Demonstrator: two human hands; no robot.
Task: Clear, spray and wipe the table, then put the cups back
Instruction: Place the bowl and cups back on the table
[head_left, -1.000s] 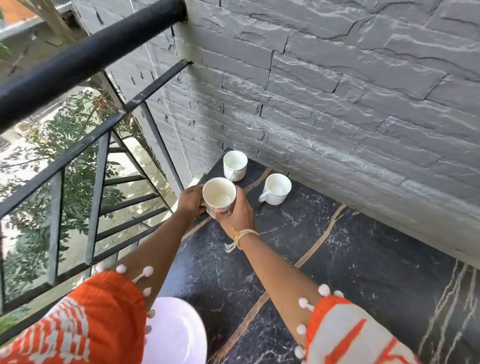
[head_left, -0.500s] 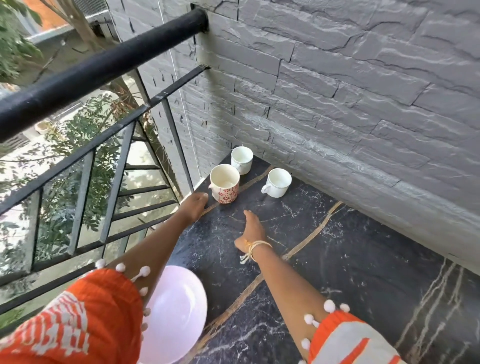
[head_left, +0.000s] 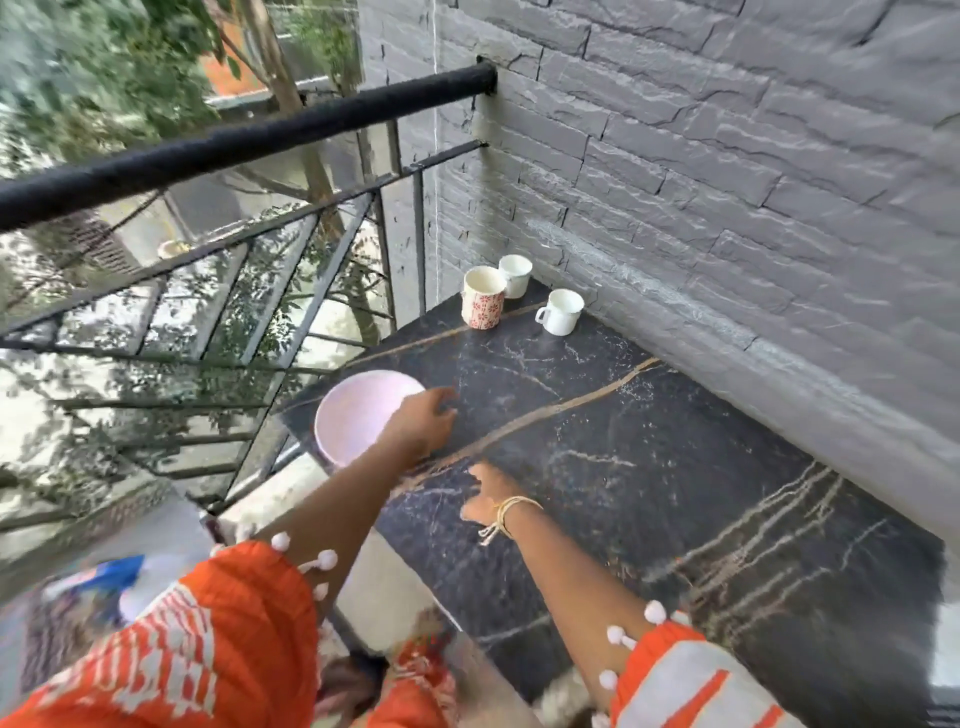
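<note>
Now both hands' grip (head_left: 423, 415) is loose, withdrawn from the cups (head_left: 484, 304).

no readable text, labels, brands or numbers anywhere

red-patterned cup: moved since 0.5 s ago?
No. The red-patterned ceramic cup stands on the same tan vein of the black marble table, beside the two plain white cups; only the camera shifted.
</note>
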